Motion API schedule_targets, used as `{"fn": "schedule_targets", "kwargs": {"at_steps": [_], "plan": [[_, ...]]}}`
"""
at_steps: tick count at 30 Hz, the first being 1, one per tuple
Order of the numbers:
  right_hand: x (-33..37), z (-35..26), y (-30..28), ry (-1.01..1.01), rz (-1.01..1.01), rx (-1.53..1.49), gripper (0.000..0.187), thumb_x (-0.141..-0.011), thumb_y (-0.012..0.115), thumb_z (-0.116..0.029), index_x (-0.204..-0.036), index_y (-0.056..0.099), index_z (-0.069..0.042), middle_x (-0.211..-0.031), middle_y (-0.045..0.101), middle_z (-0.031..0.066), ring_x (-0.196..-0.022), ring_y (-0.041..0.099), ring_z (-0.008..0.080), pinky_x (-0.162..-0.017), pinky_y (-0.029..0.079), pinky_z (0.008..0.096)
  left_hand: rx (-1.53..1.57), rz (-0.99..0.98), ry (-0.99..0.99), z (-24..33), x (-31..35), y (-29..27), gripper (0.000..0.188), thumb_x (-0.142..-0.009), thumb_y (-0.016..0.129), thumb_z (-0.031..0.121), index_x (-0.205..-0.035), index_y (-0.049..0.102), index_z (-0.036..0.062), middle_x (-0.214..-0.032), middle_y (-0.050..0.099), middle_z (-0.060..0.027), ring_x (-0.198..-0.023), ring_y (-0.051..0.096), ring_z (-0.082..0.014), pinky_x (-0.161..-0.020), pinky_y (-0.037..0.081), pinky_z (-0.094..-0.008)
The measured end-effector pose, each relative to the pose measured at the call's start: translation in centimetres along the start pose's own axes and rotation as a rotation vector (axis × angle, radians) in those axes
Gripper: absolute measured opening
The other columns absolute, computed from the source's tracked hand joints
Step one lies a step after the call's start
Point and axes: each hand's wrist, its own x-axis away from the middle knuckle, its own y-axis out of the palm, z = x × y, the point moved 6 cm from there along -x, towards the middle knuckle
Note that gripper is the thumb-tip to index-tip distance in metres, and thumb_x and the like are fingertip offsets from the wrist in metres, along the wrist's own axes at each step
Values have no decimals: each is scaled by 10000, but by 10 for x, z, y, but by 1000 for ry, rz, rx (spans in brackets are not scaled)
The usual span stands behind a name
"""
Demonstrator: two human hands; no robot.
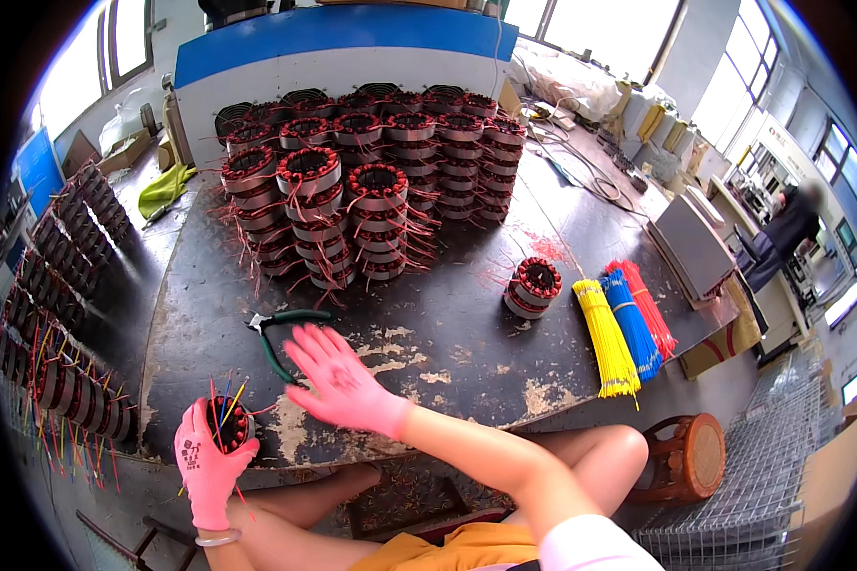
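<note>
My left hand (205,462), in a pink glove, is closed round a motor stator (230,430) at the table's front left edge. Yellow, blue and red wires stick up out of the stator's core. My right hand (343,385), gloved in pink too, is stretched flat over the table with its fingers extended and nothing visible in it. Just beyond its fingertips lie green-handled cutting pliers (300,315), jaws pointing left. One or two stacked stators (533,290) stand apart on the right, beside bundles of yellow wires (605,343), blue wires (636,328) and red wires (646,305).
Tall stacks of stators (376,214) fill the back of the worn dark table (448,328). More stators with coloured wires (86,404) line the left side. A green cloth (165,190) lies at back left. A wooden stool (700,457) and wire mesh (743,476) are right; a person (786,233) stands far off.
</note>
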Motion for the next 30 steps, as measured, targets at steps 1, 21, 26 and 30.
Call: {"fn": "schedule_targets", "kwargs": {"at_steps": [1,21,26,30], "plan": [[24,-9,-21,-66,-113,-4,715,-988,571,-440,-1504,411,27,-1555,409,272,-1482,342,426,-1251,205,518,7,1,-13,-1,0,0,976,-614,915,301,-1414,475,-43,-1358,559,-197,-1261,538,-399,-1101,409,-473],[141,118,-145,-194,-298,84,617,-991,548,-441,-1440,495,-21,-1527,469,222,-1443,416,370,-1237,268,508,-35,-43,-2,13,-7,10,980,-632,894,284,-1436,439,-46,-1360,551,-205,-1219,561,-404,-1051,452,-456],[85,210,-156,226,-12,309,669,-1009,544,-461,-1477,466,11,-1566,428,230,-1481,361,382,-1241,250,483,374,-107,-190,23,-13,11,654,-582,934,219,-1116,598,46,-1067,674,-129,-979,662,-325,-852,538,-427],[70,94,-121,-4,-96,46,579,-995,591,-349,-1440,506,11,-1521,479,234,-1436,411,418,-1220,290,516,90,126,27,13,17,-27,930,-565,946,381,-1308,555,-20,-1169,652,-182,-1119,623,-360,-967,500,-448]]}}
